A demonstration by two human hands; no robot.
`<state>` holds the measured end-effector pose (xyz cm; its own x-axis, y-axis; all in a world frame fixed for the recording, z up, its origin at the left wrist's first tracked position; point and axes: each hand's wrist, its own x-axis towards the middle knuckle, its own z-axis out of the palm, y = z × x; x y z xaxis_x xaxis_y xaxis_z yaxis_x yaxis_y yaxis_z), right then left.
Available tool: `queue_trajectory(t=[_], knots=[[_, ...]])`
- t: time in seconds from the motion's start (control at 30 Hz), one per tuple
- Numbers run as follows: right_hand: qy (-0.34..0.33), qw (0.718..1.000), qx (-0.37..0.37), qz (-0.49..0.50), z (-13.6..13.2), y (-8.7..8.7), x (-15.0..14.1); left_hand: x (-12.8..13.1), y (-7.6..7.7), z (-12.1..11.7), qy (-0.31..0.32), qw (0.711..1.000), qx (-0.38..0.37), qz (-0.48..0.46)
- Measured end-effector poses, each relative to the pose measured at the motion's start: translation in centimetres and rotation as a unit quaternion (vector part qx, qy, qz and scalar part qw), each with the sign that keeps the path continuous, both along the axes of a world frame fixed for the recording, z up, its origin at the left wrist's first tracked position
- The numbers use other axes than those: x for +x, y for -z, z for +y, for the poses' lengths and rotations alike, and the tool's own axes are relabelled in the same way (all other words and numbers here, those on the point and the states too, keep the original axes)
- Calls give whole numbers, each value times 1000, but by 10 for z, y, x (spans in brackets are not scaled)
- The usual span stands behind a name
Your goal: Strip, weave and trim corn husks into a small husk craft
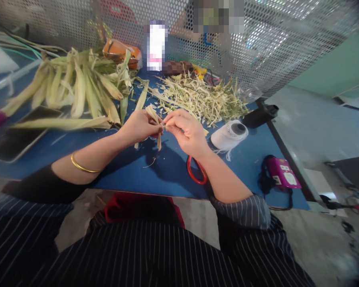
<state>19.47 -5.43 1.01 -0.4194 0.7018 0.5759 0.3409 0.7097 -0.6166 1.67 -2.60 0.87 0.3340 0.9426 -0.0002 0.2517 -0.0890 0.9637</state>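
Observation:
My left hand [143, 126] is closed around a small folded bundle of pale corn husk [152, 113], whose strips stick out above and below the fingers. Fingertips of my right hand [184, 129] are pinched at the bundle's right end, touching it; whether they hold husk or thread is too small to make out. Below my right wrist lie scissors with red handles [196, 170], partly hidden by the arm. A spool of white thread [229, 135] rests on its side just right of that hand.
Whole corn husks [80, 87] are heaped at the left, over a dark flat panel [20, 139]. Shredded husk [203, 95] is piled behind my hands, before a perforated metal screen [179, 48]. A black cylinder [261, 115] and a purple box with cable [284, 173] sit near the blue table's right edge.

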Motion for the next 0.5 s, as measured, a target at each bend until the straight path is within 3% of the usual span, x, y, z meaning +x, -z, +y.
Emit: queue_trajectory(t=[0.1, 0.17, 0.23, 0.3, 0.37, 0.43, 0.5], knots=[[23, 1000, -10, -2, 7, -5, 11, 0, -3, -4, 107, 994, -3, 24], [23, 998, -59, 7, 15, -2, 17, 0, -6, -7, 186, 982, -10, 21], [24, 990, -133, 28, 23, 5, 22, 0, -9, -10, 220, 975, -25, -7], [38, 975, -213, 42, 29, 14, 24, 1, -11, -9, 189, 980, -28, -49], [51, 962, -268, 31, 32, 20, 24, 0, -10, -6, 118, 989, -18, -91], [42, 961, -274, 6, 30, 21, 22, -2, -6, -1, 44, 991, -14, -126], [11, 975, -224, 1, 25, 16, 19, -3, -2, 4, -11, 989, -21, -145]])
